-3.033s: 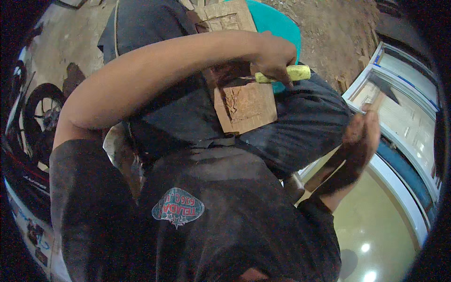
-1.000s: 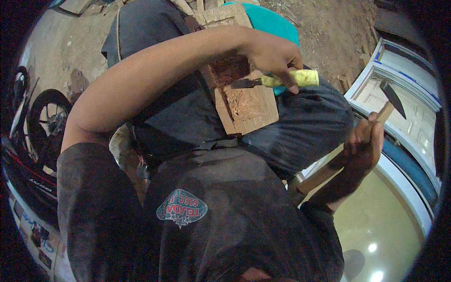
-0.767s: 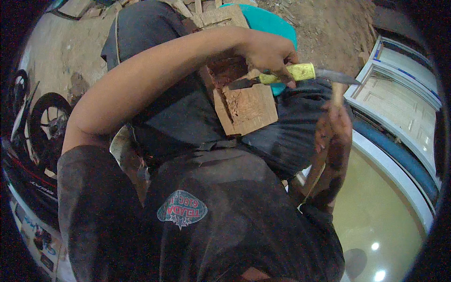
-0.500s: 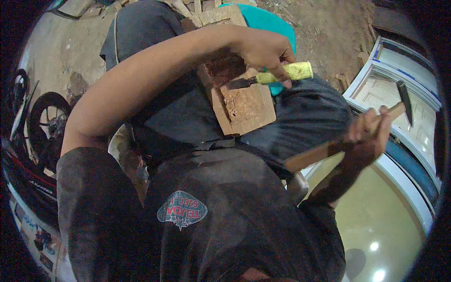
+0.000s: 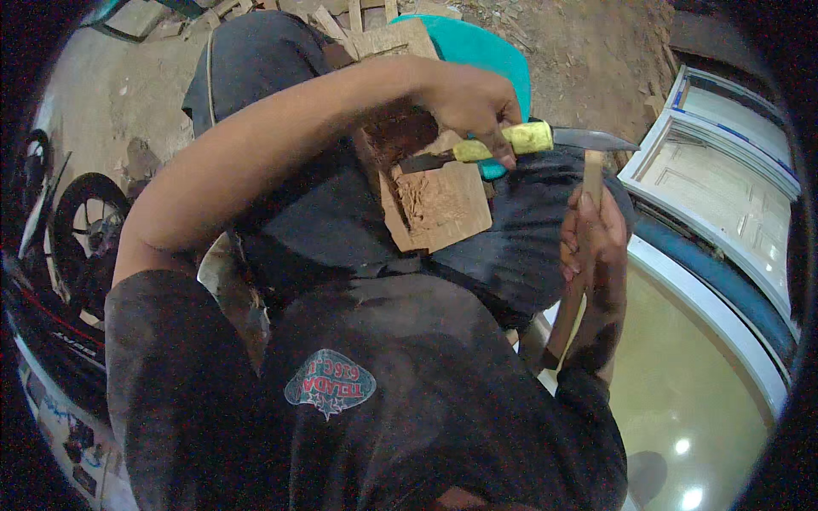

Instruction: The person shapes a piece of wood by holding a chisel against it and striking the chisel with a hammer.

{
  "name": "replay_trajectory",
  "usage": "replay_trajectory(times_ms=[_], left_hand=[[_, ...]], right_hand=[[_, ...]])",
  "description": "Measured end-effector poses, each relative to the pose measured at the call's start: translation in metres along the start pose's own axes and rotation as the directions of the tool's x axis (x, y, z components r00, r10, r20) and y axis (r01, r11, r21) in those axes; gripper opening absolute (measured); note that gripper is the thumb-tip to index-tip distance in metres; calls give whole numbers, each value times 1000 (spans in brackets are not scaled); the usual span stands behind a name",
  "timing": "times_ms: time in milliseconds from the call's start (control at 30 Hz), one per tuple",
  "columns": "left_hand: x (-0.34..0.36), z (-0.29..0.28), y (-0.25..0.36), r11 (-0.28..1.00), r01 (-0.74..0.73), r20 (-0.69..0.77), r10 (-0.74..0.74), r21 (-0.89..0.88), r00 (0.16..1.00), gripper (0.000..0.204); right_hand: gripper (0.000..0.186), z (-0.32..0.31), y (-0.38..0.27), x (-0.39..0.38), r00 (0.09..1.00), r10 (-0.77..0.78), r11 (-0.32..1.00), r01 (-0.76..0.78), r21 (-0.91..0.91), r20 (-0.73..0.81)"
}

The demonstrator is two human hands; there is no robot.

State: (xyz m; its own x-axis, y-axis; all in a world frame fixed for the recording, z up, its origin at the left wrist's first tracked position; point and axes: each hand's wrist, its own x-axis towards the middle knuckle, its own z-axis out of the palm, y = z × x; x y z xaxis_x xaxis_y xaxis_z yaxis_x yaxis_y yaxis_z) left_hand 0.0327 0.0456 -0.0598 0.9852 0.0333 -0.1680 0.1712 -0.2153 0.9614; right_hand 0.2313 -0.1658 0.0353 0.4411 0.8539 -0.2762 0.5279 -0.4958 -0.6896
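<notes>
My left hand point(image 5: 479, 106) is closed round a chisel point(image 5: 514, 140) with a yellow handle. The chisel lies nearly level, its dark blade pointing left at the hollowed part of a wooden block point(image 5: 460, 209) between my thighs. Rough, chipped wood lines the hollow, and my left forearm hides part of the block. My right hand point(image 5: 594, 234) grips the wooden shaft of a hammer point(image 5: 594, 140). Its dark metal head is at the butt end of the chisel handle; whether they touch I cannot tell for sure.
A turquoise seat or tub point(image 5: 477, 55) stands beyond the block, near wood scraps point(image 5: 336, 25) on the dirt floor. At right are white-framed panels point(image 5: 724, 162) and a glossy yellowish surface point(image 5: 690, 383). A motorbike wheel point(image 5: 89, 221) is at the left.
The hammer has swung left from out at the right, and its head now meets the chisel's end in view. My left hand and the chisel have shifted slightly left and down.
</notes>
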Motion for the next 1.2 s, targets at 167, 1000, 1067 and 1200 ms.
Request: replay_trajectory(times_ms=[167, 1000, 1067, 1200], left_hand=[[-6, -8, 23, 991, 93, -26, -91, 92, 995, 33], [1, 5, 22, 941, 237, -89, -222, 243, 971, 44], [5, 5, 18, 951, 169, -51, -161, 259, 986, 43], [2, 16, 16, 963, 191, -45, -186, 192, 982, 42]], right_hand=[[27, -36, -33, 8, 989, -137, 629, 128, 767, -53], [24, -46, 26, 22, 976, -201, 721, 89, 687, 86], [25, -29, 4, 8, 998, -11, 870, -21, 492, 62], [34, -33, -9, -8, 992, 76, 831, -8, 556, -99]])
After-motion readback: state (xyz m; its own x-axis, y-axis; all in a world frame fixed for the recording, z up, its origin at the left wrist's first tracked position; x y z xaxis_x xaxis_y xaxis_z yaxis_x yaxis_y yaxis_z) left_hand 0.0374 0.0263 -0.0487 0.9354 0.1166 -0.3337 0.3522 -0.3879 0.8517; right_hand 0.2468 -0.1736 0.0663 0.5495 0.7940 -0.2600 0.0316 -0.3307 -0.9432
